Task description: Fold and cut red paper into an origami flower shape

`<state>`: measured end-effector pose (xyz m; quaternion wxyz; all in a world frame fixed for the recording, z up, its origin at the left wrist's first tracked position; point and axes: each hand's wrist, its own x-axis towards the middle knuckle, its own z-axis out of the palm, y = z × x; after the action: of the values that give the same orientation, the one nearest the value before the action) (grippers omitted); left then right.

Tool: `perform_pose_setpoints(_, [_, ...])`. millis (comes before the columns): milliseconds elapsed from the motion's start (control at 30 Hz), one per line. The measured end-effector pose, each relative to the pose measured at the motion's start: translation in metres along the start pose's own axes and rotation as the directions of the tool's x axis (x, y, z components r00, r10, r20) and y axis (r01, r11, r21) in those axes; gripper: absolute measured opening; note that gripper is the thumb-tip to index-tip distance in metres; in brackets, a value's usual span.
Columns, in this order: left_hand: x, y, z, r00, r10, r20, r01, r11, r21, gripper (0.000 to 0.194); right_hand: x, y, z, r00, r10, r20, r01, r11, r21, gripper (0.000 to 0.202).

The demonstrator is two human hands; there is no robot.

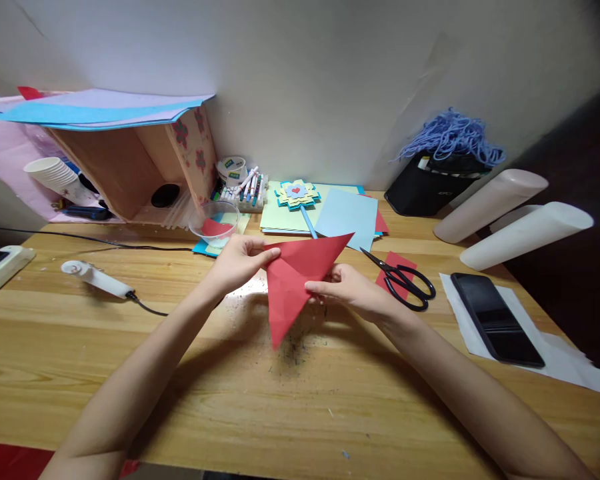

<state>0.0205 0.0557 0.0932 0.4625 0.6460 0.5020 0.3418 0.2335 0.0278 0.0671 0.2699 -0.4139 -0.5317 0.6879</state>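
Observation:
A folded sheet of red paper (293, 280) is held up over the middle of the table, with one point aimed down toward me and another to the upper right. My left hand (243, 261) pinches its upper left corner, thumb on top. On the right side, my right hand (343, 288) grips the paper's edge between the thumb and fingers partly hidden beneath. Black-handled scissors (405, 280) lie to the right on a smaller red paper piece (396, 261). Behind the held sheet is a layered paper flower (297, 193) on a blue stem.
A glue gun (97, 279) with a cord lies left. Behind it stand a clear plastic cup (215, 223), markers (250, 189) and an open box (125, 160). Light blue paper (353, 215) lies at the back. A phone (497, 320), white rolls (527, 233) and a black holder (425, 187) occupy the right.

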Motion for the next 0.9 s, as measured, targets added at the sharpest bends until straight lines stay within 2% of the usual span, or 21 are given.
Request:
perform_pose_setpoints(100, [-0.002,0.004,0.006,0.999,-0.036,-0.009,0.036,0.995,-0.088,0.033,0.002,-0.002,-0.003,0.99,-0.003,-0.142,-0.006,0.998,-0.064,0.028])
perform_pose_setpoints(167, [-0.005,0.005,0.012,0.996,-0.084,0.009,0.085,0.981,-0.173,0.032,0.002,-0.004,0.0,0.965,-0.037,-0.259,0.015,0.996,-0.09,0.027])
perform_pose_setpoints(267, [-0.011,0.005,0.023,0.977,-0.135,0.164,0.168,0.964,-0.209,0.034,0.0,-0.008,0.006,0.925,-0.092,-0.368,0.047,0.99,-0.13,0.026])
perform_pose_setpoints(333, [-0.015,0.004,0.029,0.968,-0.124,0.219,0.168,0.967,-0.194,0.039,-0.001,-0.01,0.008,0.922,-0.115,-0.37,0.063,0.987,-0.15,0.025])
perform_pose_setpoints(433, [-0.018,0.001,0.034,0.974,-0.108,0.2,0.137,0.981,-0.137,0.04,-0.001,-0.01,0.005,0.93,-0.132,-0.342,0.079,0.983,-0.166,0.024])
perform_pose_setpoints(567, [-0.016,-0.001,0.032,0.963,-0.117,0.241,0.133,0.99,-0.054,0.037,-0.001,-0.012,-0.01,0.954,-0.103,-0.282,0.05,0.981,-0.188,0.032])
perform_pose_setpoints(633, [-0.015,0.0,0.027,0.954,-0.138,0.266,0.142,0.99,0.002,0.037,-0.002,-0.015,-0.02,0.954,-0.084,-0.288,0.02,0.976,-0.219,0.038])
perform_pose_setpoints(733, [-0.014,0.002,0.02,0.941,-0.155,0.302,0.146,0.988,0.051,0.034,-0.002,-0.02,-0.036,0.929,-0.113,-0.353,0.029,0.972,-0.235,0.042])
perform_pose_setpoints(833, [-0.014,0.005,0.014,0.935,-0.135,0.328,0.145,0.989,-0.008,0.029,-0.001,-0.021,-0.047,0.883,-0.194,-0.427,0.121,0.974,-0.194,0.04])
perform_pose_setpoints(900, [-0.013,0.006,0.012,0.93,-0.149,0.337,0.184,0.98,-0.075,0.027,0.001,-0.02,-0.049,0.851,-0.242,-0.466,0.19,0.969,-0.155,0.04])
